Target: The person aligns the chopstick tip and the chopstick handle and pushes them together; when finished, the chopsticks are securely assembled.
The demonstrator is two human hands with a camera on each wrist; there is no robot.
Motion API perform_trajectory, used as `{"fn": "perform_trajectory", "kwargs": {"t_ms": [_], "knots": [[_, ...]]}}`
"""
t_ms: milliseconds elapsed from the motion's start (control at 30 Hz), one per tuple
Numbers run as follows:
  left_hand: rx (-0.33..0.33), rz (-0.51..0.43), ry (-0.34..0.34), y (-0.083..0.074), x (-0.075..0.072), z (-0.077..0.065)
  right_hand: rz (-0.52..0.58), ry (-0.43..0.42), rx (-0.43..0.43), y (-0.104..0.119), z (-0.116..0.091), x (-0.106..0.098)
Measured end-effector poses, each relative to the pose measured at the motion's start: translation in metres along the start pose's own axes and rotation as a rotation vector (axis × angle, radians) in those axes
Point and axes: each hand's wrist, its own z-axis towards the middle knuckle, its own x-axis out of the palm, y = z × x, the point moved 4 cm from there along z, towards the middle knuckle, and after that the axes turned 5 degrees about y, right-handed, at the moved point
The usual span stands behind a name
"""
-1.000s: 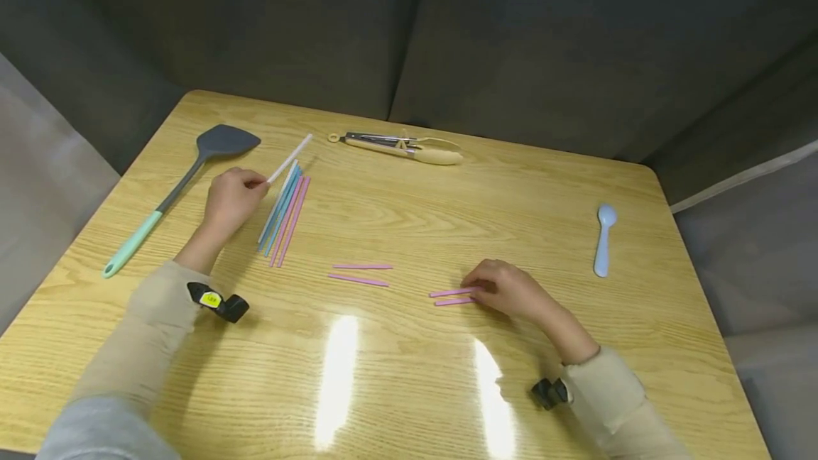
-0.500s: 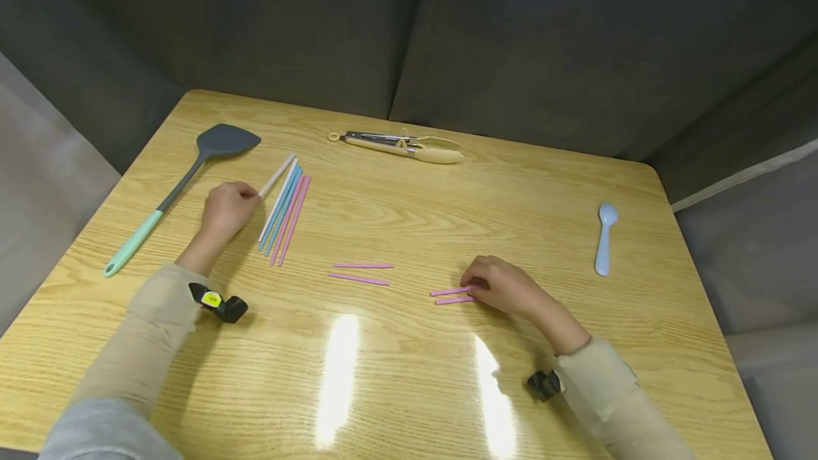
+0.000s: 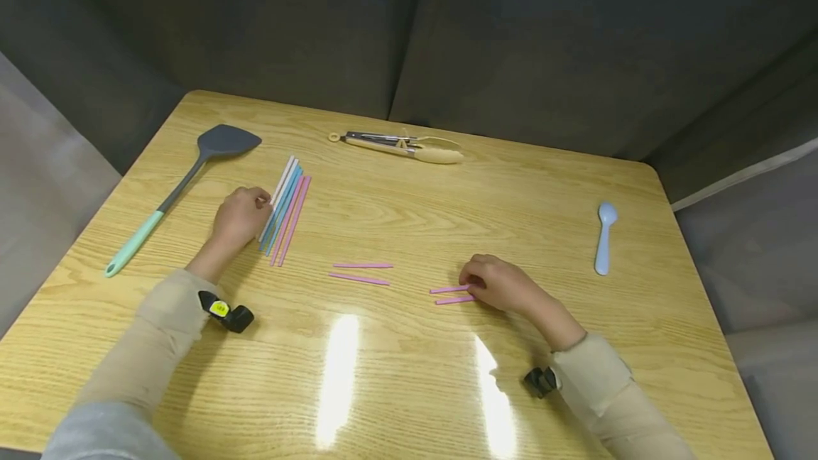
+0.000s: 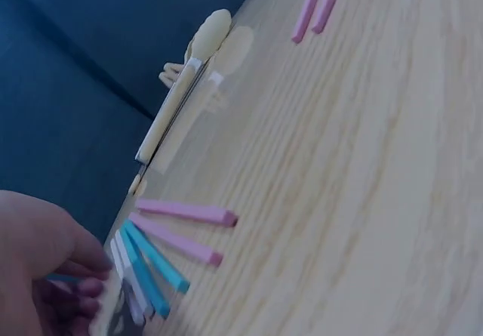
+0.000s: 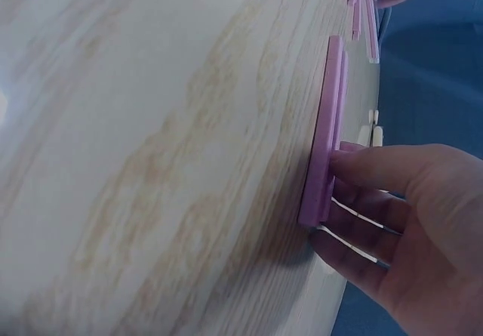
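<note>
My left hand [image 3: 243,216] is at the left side of a row of chopsticks. Its fingertips pinch a white chopstick [image 3: 280,183], which lies alongside another white one. To their right, blue chopsticks [image 3: 285,208] and pink chopsticks [image 4: 185,211] complete the row. In the left wrist view the hand hides part of the white ones. My right hand [image 3: 498,282] holds a pair of short-looking pink chopsticks [image 5: 324,140] low over the table, thumb on one side and curled fingers on the other. Between the hands lies another pink pair [image 3: 361,272].
A dark turner [image 3: 224,142] with a mint handle lies on the left of the wooden table [image 3: 409,375]. Yellow tongs [image 3: 402,146] rest at the back edge before a dark curtain. A light-blue spoon [image 3: 603,236] is on the right.
My left hand has brought the white chopstick down and rightward, from slanting apart to lying along the other white one. The right hand has shifted slightly left.
</note>
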Motion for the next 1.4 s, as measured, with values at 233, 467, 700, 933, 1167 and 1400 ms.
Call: {"fn": "perform_trajectory", "kwargs": {"t_ms": [233, 467, 700, 933, 1167, 1400], "knots": [[0.225, -0.007, 0.042, -0.042, 0.011, -0.007, -0.011, 0.006, 0.028, 0.001, 0.001, 0.000], [0.412, 0.058, 0.233, -0.095, 0.042, -0.018, -0.033, 0.009, 0.016, 0.006, 0.007, 0.000], [0.658, 0.171, 0.344, -0.130, 0.069, -0.038, -0.039, -0.003, 0.024, 0.007, 0.009, 0.002], [0.822, 0.285, 0.285, -0.140, 0.079, -0.047, -0.031, -0.003, 0.036, 0.008, 0.010, 0.004], [0.931, 0.400, 0.129, -0.146, 0.082, -0.052, -0.039, -0.010, 0.047, 0.008, 0.010, 0.005], [0.899, 0.389, 0.126, -0.147, 0.083, -0.050, -0.017, -0.023, 0.060, 0.006, 0.010, 0.001]]}}
